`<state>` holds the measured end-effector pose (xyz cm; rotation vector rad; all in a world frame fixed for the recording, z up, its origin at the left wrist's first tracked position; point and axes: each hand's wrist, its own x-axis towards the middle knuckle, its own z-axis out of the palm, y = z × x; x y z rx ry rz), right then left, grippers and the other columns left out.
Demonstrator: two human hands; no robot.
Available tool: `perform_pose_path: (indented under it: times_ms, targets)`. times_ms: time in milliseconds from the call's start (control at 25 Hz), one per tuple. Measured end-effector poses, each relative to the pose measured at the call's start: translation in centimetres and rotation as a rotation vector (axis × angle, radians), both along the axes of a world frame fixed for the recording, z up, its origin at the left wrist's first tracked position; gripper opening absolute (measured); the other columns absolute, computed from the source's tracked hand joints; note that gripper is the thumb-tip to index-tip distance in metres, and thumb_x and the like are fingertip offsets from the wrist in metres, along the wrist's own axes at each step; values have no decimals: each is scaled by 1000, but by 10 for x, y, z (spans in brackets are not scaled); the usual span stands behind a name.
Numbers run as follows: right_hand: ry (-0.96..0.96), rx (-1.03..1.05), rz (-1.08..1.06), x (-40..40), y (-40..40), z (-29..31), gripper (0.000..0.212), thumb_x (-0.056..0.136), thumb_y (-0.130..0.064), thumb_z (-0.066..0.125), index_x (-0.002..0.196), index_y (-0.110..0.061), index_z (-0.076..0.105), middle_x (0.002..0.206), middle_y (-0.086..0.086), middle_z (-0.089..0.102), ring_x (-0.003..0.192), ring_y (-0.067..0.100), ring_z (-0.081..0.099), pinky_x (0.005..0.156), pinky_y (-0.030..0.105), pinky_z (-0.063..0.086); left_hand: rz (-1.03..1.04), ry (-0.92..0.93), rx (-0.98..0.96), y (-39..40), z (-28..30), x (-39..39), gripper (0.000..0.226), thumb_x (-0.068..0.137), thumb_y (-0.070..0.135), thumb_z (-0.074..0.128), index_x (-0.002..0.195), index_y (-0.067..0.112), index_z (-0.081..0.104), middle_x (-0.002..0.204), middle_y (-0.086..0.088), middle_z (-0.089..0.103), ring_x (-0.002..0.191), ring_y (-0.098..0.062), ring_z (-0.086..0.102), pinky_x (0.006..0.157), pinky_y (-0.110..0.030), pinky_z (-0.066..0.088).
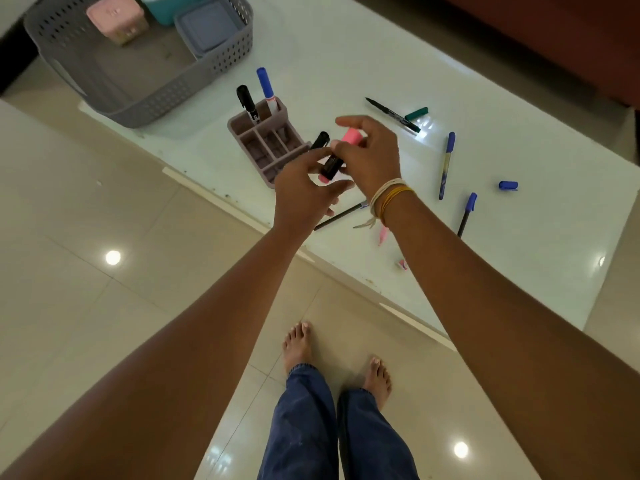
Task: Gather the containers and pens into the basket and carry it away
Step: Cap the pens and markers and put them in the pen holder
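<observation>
My hands, over the near edge of the white surface (346, 57): left hand (304, 188) curled round the black barrel of a pink highlighter (334, 164); right hand (370, 157) pinching its pink cap end, threads round the wrist; a black marker (320, 140) shows just behind my left fingers, whether held I cannot tell. Grey basket (166, 98) at the far left corner, holding a pink container (116, 19), a teal container (166, 6) and a grey-lidded box (207, 27). Mauve pen organiser (266, 140) beside the basket, a black marker (247, 103) and a blue marker (266, 86) upright in its rear slot. Loose on the surface to my right: green-capped pen (394, 114); two blue-capped pens (446, 164) (467, 214); one blue cap (508, 185); thin dark pen (341, 216) under my wrists.
</observation>
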<state>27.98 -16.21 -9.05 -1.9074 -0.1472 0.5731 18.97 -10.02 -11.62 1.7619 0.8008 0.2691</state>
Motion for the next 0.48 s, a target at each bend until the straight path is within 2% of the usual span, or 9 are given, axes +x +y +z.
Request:
perform_pose_path:
  times_ms: [80, 200, 240, 320, 360, 480]
  targets:
    - [-80, 73, -10, 15, 18, 10, 30, 76, -7, 69, 102, -21, 65, 94, -5, 63, 91, 19, 67, 87, 39, 58, 79, 39, 67, 19, 1, -6, 50, 69, 32, 84, 114, 17, 67, 94, 3, 68, 73, -15, 71, 57, -33, 59]
    - [-263, 9, 42, 33, 52, 17, 29, 80, -5, 68, 108, -10, 65, 100, -3, 60, 89, 11, 60, 77, 9, 51, 254, 144, 109, 50, -16, -16, 24, 75, 32, 75, 93, 19, 67, 80, 7, 62, 79, -19, 67, 68, -44, 59]
    - [-297, -39, 79, 37, 63, 15, 29, 82, -4, 67, 111, -10, 64, 104, -1, 59, 91, 10, 57, 75, 7, 48, 316, 196, 77, 61, -22, -18, 19, 78, 32, 71, 90, 20, 63, 82, 3, 64, 79, -22, 67, 71, -46, 59]
    - [-335, -151, 161, 42, 83, 3, 29, 84, -4, 65, 112, -13, 65, 110, 1, 61, 97, 12, 57, 81, 13, 48, 392, 307, -37, 80, -32, -20, 23, 82, 34, 66, 94, 21, 50, 96, -8, 67, 78, -27, 69, 69, -46, 60]
    - [-358, -220, 199, 43, 90, -6, 26, 85, -6, 64, 109, -15, 66, 112, 0, 63, 99, 14, 59, 85, 19, 50, 392, 350, -97, 87, -35, -20, 27, 86, 34, 65, 97, 19, 45, 102, -10, 65, 77, -28, 69, 64, -43, 60]
    - [-416, -455, 298, 44, 102, -27, 17, 87, -15, 61, 104, -18, 67, 112, -1, 65, 97, 15, 62, 85, 26, 52, 329, 386, -232, 95, -36, -16, 33, 91, 28, 62, 109, 13, 39, 103, -11, 59, 73, -27, 68, 53, -32, 57]
